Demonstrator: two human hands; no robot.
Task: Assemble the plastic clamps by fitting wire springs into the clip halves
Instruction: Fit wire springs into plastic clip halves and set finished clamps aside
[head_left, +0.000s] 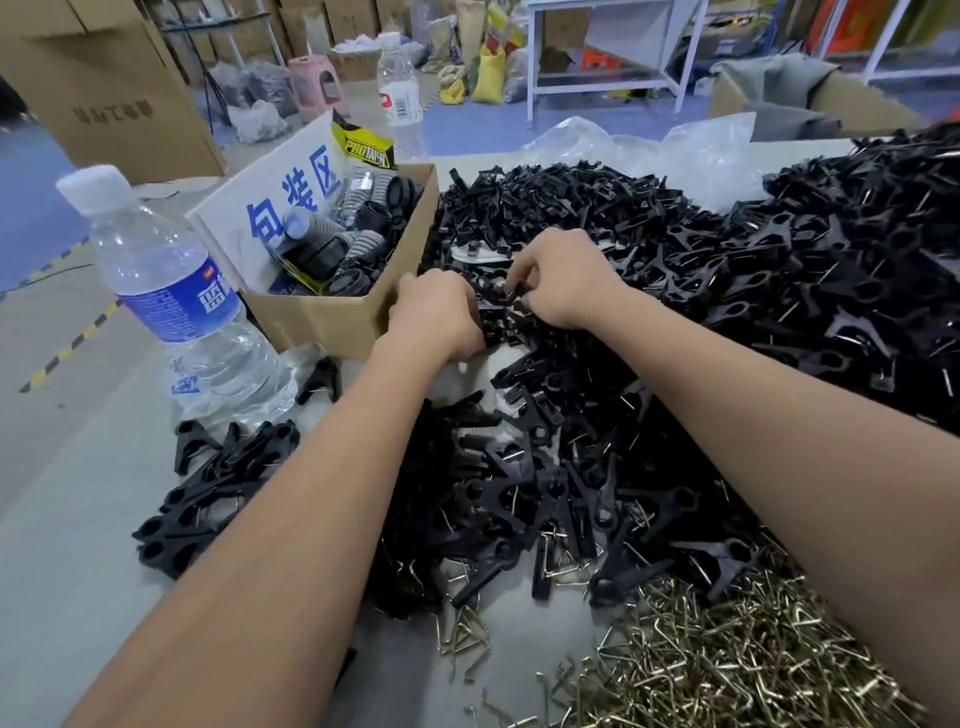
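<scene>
Single head-worn view, forward and down, close over the table (78, 545) and hands.

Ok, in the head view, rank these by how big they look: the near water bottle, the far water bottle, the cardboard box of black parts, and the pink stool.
1. Cardboard box of black parts
2. Near water bottle, enlarged by closeness
3. Far water bottle and pink stool: look alike, distance makes it unsure
</scene>
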